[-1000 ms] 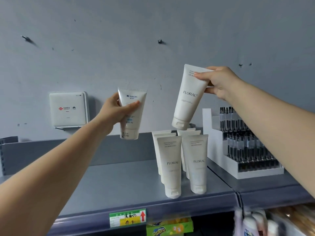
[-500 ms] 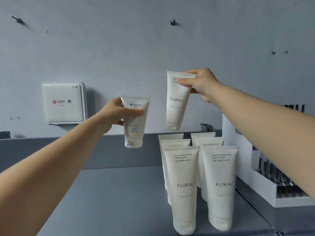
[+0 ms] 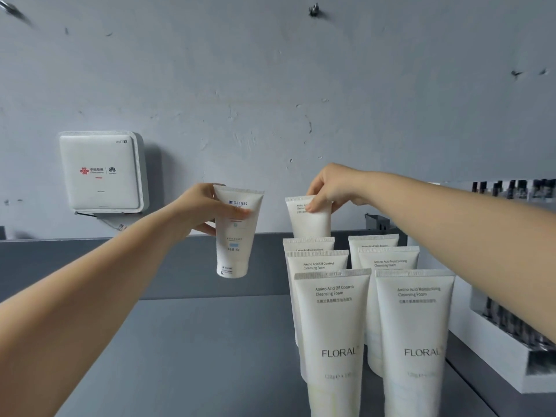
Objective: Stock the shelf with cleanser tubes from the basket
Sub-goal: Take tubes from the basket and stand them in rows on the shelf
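The right hand has come down from well above the stock to the back of the left row, and the FLORAL tube it pinches by the crimped end, thumb in front and fingers behind, now hangs cap-down just behind the rearmost of the standing FLORAL tubes; its lower end is hidden behind them, so whether it already rests on the shelf cannot be told. A second ago it was tilted; now it is upright and lined up with the row. By my reading the placing is nearly done, and only the last lowering and letting go remain. The left hand has barely moved: it grips the smaller blue-lettered tube round its upper body and holds it upright in the air, left of the rows and above the bare part of the shelf, probably next to go down. The basket is out of view.
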A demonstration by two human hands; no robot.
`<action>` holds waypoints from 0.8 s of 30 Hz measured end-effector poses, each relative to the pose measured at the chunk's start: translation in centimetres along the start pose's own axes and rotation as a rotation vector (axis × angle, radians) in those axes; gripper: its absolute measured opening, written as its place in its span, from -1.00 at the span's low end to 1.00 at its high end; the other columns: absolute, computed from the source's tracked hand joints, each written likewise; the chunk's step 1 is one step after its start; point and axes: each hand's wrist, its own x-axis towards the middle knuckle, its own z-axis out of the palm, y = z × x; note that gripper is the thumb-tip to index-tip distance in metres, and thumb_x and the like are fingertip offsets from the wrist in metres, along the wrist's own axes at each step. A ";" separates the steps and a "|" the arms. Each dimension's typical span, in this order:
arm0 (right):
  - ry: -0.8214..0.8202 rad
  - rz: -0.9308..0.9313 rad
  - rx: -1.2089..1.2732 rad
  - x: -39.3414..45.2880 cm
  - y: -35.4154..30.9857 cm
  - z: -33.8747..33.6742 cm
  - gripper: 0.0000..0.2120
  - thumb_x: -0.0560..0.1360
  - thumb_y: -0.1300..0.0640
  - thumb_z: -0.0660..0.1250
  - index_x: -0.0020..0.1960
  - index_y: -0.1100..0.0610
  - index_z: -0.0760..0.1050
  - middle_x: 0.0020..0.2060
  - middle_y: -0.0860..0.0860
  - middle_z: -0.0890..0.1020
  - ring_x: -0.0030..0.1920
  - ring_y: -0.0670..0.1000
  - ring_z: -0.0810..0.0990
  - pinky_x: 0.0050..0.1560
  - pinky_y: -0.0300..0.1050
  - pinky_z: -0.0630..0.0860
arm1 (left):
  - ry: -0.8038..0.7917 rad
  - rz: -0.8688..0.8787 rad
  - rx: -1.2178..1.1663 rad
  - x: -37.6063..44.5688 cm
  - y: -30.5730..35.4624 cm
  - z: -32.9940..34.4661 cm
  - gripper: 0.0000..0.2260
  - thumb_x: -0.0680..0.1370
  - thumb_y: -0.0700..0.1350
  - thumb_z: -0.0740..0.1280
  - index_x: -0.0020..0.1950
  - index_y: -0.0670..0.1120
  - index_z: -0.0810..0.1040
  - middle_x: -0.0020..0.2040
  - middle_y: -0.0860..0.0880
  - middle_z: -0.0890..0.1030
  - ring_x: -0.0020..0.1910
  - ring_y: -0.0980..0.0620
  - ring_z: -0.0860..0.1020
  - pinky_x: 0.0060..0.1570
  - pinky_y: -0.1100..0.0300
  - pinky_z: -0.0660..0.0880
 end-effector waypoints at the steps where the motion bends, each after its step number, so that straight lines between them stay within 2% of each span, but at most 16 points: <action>1: -0.015 0.004 -0.038 0.1 0.1 0.2 -0.90 0.36 0.36 0.44 -0.18 0.21 0.57 -0.30 0.04 0.56 -0.30 -0.04 0.54 -0.35 -0.24 0.56 | -0.012 -0.009 0.008 0.1 -0.2 -0.1 -0.79 0.36 -0.16 0.52 -0.05 -0.03 0.60 -0.16 0.01 0.69 -0.20 0.09 0.66 -0.27 0.20 0.59; 7: -0.153 0.023 -0.221 0.3 0.5 1.7 -0.85 0.38 0.33 0.44 -0.28 0.18 0.50 -0.33 0.05 0.56 -0.31 0.04 0.59 -0.25 -0.15 0.60 | -0.085 -0.045 0.054 0.0 -0.8 0.1 -0.85 0.37 -0.17 0.51 -0.11 -0.06 0.60 -0.23 0.01 0.69 -0.26 0.09 0.65 -0.22 0.16 0.61; 10: -0.198 0.024 -0.301 0.2 0.6 2.5 -0.83 0.40 0.32 0.43 -0.29 0.16 0.48 -0.34 0.02 0.51 -0.33 -0.04 0.52 -0.29 -0.18 0.57 | -0.118 -0.056 0.057 -0.2 -1.1 0.2 -0.77 0.37 -0.18 0.50 0.00 -0.12 0.60 -0.15 -0.03 0.69 -0.18 0.06 0.67 -0.16 0.12 0.62; 12: -0.213 0.027 -0.352 0.0 0.8 2.9 -0.82 0.41 0.32 0.40 -0.30 0.15 0.47 -0.32 0.01 0.47 -0.28 -0.04 0.48 -0.30 -0.20 0.55 | -0.147 -0.063 0.051 -0.5 -1.2 0.2 -0.72 0.38 -0.18 0.49 0.06 -0.16 0.58 -0.10 -0.06 0.69 -0.11 0.01 0.67 -0.10 0.07 0.62; 15: -0.231 0.030 -0.357 -0.3 1.1 2.9 -0.82 0.43 0.33 0.38 -0.30 0.15 0.48 -0.31 0.01 0.48 -0.21 0.02 0.50 -0.31 -0.21 0.54 | -0.175 -0.065 0.058 -0.9 -1.3 0.3 -0.71 0.40 -0.19 0.48 0.09 -0.17 0.57 -0.10 -0.06 0.69 -0.13 0.02 0.67 -0.13 0.09 0.62; 21: -0.211 0.015 -0.338 -0.6 1.2 3.1 -0.82 0.44 0.33 0.36 -0.29 0.13 0.48 -0.34 -0.01 0.48 -0.30 -0.08 0.46 -0.35 -0.25 0.48 | -0.190 -0.077 0.049 -1.6 -1.8 0.6 -0.69 0.41 -0.18 0.48 0.12 -0.18 0.56 -0.02 -0.12 0.68 -0.04 -0.06 0.66 -0.02 -0.02 0.61; 24: -0.249 0.014 -0.397 -0.7 0.8 2.7 -0.89 0.47 0.23 0.36 -0.23 0.13 0.51 -0.24 0.00 0.49 -0.22 -0.08 0.46 -0.28 -0.25 0.52 | -0.200 -0.079 0.013 -1.7 -2.1 0.7 -0.71 0.42 -0.16 0.46 0.12 -0.16 0.55 -0.03 -0.11 0.68 -0.06 -0.05 0.66 -0.04 0.00 0.61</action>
